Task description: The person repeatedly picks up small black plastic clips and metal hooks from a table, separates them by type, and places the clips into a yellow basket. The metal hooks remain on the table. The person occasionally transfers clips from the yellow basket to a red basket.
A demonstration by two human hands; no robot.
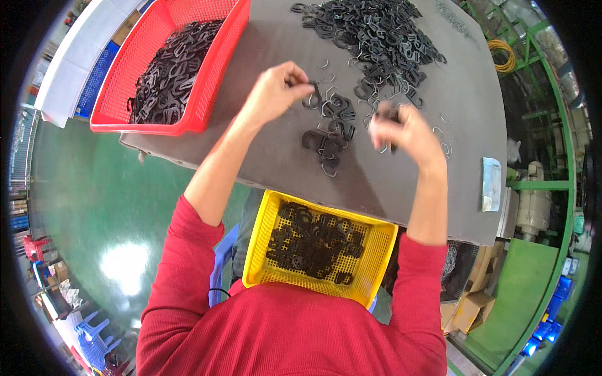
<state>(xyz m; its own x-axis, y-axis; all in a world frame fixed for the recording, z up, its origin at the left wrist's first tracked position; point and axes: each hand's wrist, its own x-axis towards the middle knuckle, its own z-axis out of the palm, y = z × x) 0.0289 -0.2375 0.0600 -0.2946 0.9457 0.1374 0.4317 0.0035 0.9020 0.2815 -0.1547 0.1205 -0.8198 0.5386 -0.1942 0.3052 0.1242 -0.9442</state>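
Over the grey table my left hand (pixel 280 93) is closed, thumb and fingers pinching a black plastic buckle-like piece (pixel 316 95). To its right, my right hand (pixel 402 130) is smeared by motion; its fingers are curled round a dark piece (pixel 390 115) that looks like the same kind. Between and below the hands lies a loose cluster of black pieces (pixel 338 108) mixed with bent silvery wire hooks (pixel 329 168). Close to my body, a yellow perforated basket (pixel 258 241) holds many more black pieces (pixel 313 244).
A large heap of black pieces (pixel 382 37) covers the table's far side. At the far left stands a red perforated basket (pixel 210 94) with black parts. A blue-white packet (pixel 491 183) lies by the right edge of the table (pixel 276 150). Green metal framing (pixel 539 185) rises beyond.
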